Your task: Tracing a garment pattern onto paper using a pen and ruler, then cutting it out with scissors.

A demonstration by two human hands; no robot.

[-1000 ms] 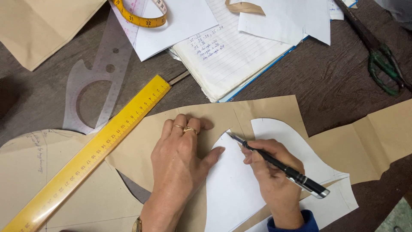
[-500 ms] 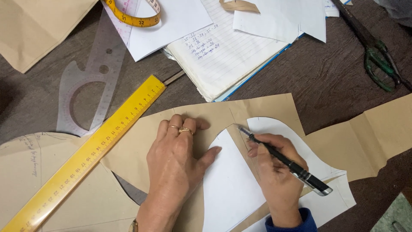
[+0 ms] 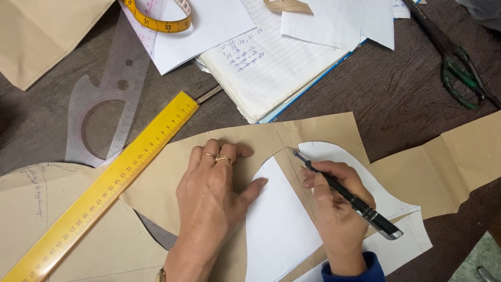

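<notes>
My left hand (image 3: 214, 203) lies flat, fingers spread, on a brown paper pattern piece (image 3: 261, 143), with two rings on its fingers and its thumb reaching onto the white paper (image 3: 276, 230) underneath. My right hand (image 3: 336, 209) grips a black pen (image 3: 349, 196). The pen's tip touches the brown paper's narrow strip, near the curved edge of the white sheet. A long yellow ruler (image 3: 104, 188) lies diagonally just left of my left hand.
A clear plastic curve ruler (image 3: 104, 104) and a yellow tape measure (image 3: 156, 18) lie at the upper left. An open lined notebook (image 3: 271, 62) sits at the top centre. Green-handled scissors (image 3: 454, 62) rest at the upper right. More brown paper (image 3: 459, 162) extends right.
The right hand has slid the pen tip up and to the right along the brown strip. The left hand stays pressed on the paper.
</notes>
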